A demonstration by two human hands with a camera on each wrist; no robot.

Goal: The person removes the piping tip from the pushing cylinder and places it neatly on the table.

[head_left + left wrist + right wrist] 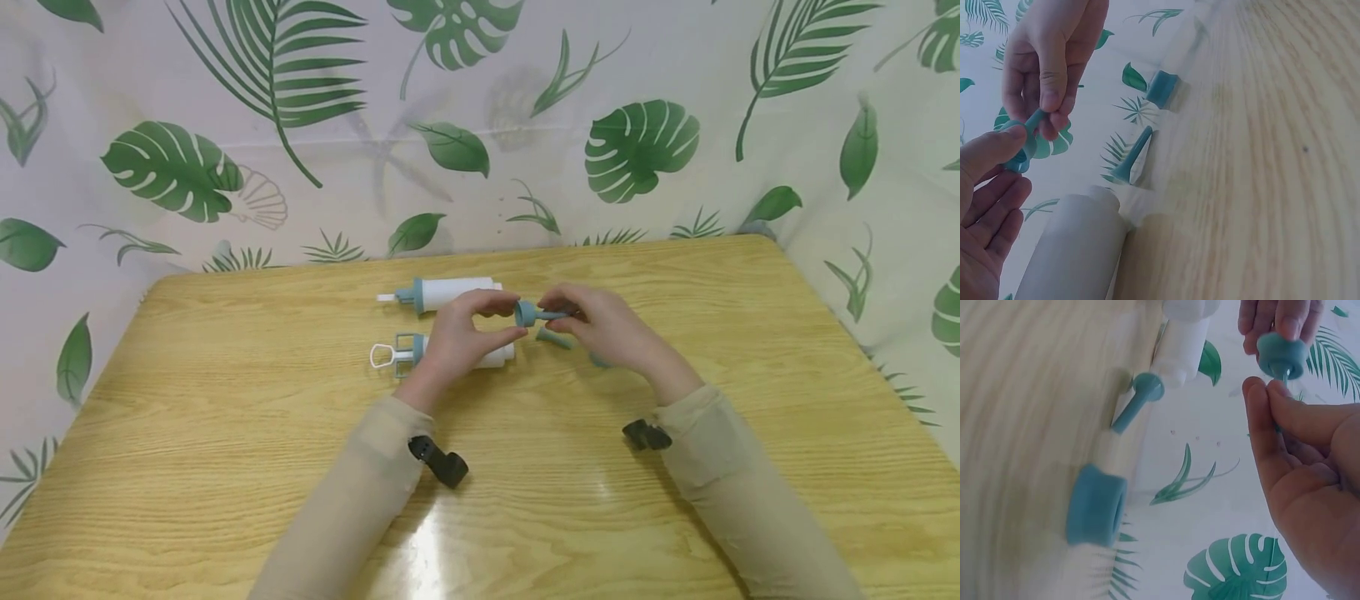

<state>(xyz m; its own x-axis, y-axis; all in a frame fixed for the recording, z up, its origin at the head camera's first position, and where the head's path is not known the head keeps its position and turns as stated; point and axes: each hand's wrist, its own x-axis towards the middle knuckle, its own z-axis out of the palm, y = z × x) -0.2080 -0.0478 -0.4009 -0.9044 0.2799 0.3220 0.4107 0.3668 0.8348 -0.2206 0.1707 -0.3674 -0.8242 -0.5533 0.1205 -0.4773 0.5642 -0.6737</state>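
A teal ring cap [525, 314] with a slim teal nozzle [552, 316] sticking out of it is held above the table between both hands. My left hand [468, 329] grips the cap's rim between thumb and fingers, with the cap's wide opening facing left in the head view. The nozzle's narrow stem is pinched by my right hand [603, 321], whose fingertips hide its end. Below the hands lie a second teal nozzle [1138, 403] and a second teal ring cap [1097, 506], both loose on the table.
Two white syringe-like tubes with teal collars lie side by side: a rear one [453, 292] and a front one [495, 357], partly under my left hand. The front tube's white loop handle [382, 356] points left. A leaf-patterned cloth [480, 192] backs the wooden table [225, 433].
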